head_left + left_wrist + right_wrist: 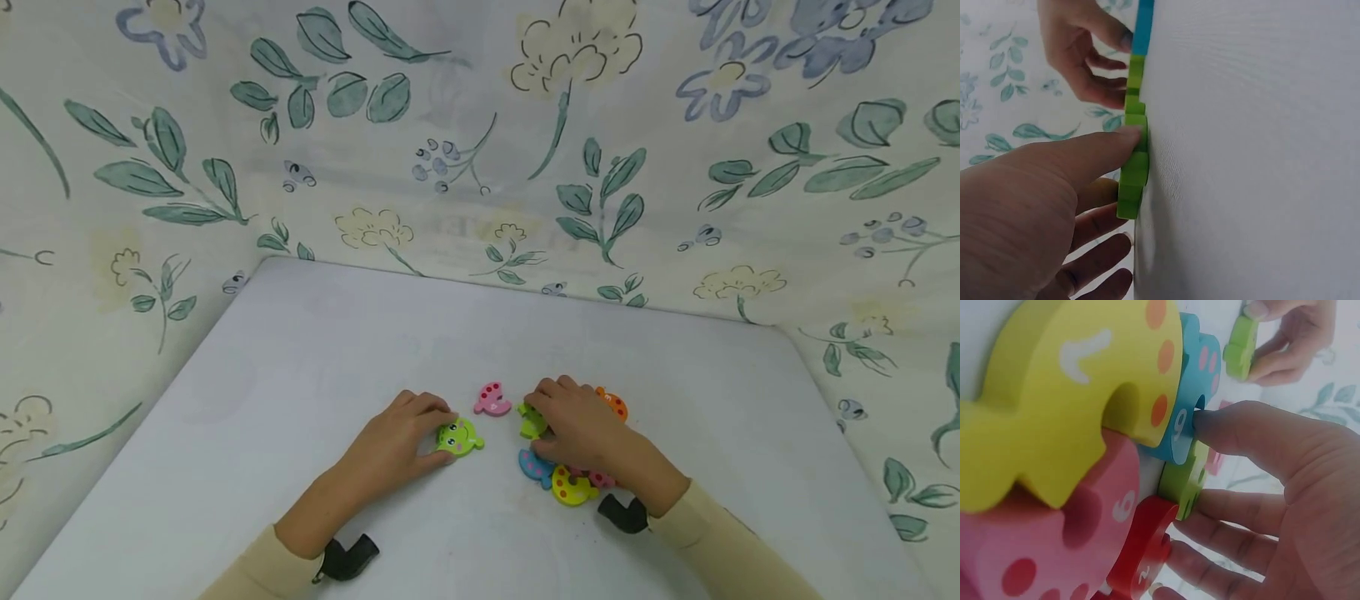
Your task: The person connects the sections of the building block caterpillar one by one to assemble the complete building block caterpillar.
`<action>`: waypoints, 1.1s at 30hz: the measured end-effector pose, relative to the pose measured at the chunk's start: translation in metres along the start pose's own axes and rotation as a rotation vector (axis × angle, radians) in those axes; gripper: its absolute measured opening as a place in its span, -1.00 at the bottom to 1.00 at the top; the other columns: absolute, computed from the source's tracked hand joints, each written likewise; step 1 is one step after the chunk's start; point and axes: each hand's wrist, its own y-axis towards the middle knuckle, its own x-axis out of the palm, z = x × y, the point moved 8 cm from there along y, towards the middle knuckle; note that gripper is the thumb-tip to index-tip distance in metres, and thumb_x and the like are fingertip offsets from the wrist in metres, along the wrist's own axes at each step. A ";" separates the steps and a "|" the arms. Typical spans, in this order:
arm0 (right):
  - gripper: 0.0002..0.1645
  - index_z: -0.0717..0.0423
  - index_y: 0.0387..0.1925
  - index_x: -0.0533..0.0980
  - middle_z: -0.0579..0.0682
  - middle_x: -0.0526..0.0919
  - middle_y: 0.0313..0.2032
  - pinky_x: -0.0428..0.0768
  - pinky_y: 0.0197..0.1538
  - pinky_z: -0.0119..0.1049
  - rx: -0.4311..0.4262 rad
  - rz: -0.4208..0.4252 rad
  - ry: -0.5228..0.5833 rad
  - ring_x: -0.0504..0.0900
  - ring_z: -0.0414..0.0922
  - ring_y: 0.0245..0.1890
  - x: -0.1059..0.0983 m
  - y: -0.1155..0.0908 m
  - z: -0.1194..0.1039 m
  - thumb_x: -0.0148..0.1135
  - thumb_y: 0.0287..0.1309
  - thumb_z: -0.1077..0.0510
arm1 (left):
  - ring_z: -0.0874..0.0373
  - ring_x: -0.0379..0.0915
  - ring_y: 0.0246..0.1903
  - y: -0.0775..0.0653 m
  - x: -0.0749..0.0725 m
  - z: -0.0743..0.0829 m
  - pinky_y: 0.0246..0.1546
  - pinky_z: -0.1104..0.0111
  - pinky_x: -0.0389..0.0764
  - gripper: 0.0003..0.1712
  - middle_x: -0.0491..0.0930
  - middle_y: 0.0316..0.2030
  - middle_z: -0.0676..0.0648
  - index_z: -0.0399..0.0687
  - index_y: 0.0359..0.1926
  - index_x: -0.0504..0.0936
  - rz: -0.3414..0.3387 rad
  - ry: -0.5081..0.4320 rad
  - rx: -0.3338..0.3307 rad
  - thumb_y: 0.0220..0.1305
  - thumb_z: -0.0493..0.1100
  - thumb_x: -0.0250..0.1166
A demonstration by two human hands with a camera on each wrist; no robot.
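Bare-handed, pinching a green face (461, 437) by its edge between thumb and curled fingers with the left hand (397, 442); with the right hand (581, 425), half open, spanning a green segment (531, 422), impossible to tell gripping from touching. Backed, beyond both hands, by a floral cloth (450, 83); supported, beneath them, by a white table (337, 350). Crowded on the right hand's near side by a yellow piece (1035, 412), under its palm by a pink piece (997, 550), at its thumb by a blue piece (534, 467), near its fingertips by a red piece (1141, 544), and past its knuckles by an orange piece (617, 406). Set apart between the hands, slightly ahead: a pink crescent (491, 400). At risk, by judgement: dragging the blue piece along with the green segment, because of close packing around the right thumb; losing the green face from so slim an edge hold if squeezed unevenly.
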 end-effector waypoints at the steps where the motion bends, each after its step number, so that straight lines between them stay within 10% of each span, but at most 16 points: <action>1: -0.31 0.10 0.23 0.59 0.02 0.60 0.09 0.61 0.01 0.00 0.005 0.002 0.005 0.49 0.03 0.04 0.000 -0.001 0.002 0.52 0.14 -0.13 | 0.13 0.42 0.04 0.000 0.000 0.000 0.05 0.27 0.66 -0.42 0.60 0.10 0.07 -0.04 0.14 0.76 0.005 0.001 -0.004 0.13 0.05 0.63; 26: -0.25 0.05 0.31 0.55 0.01 0.58 0.07 0.66 0.07 -0.01 0.077 -0.154 0.082 0.53 0.00 0.04 -0.007 0.003 0.008 0.58 0.15 -0.11 | 0.12 0.41 0.07 -0.002 0.004 -0.002 0.11 0.24 0.62 -0.38 0.59 0.12 0.06 -0.01 0.19 0.74 0.014 -0.016 -0.033 0.13 0.09 0.63; 33: -0.21 -0.08 0.43 0.47 -0.01 0.52 0.33 0.61 0.22 0.07 0.058 -0.114 0.042 0.50 0.06 0.26 -0.007 0.029 -0.010 0.50 0.22 -0.11 | 0.13 0.40 0.07 -0.003 0.002 -0.002 0.12 0.24 0.62 -0.38 0.59 0.12 0.07 0.01 0.18 0.74 0.020 -0.019 -0.031 0.13 0.10 0.63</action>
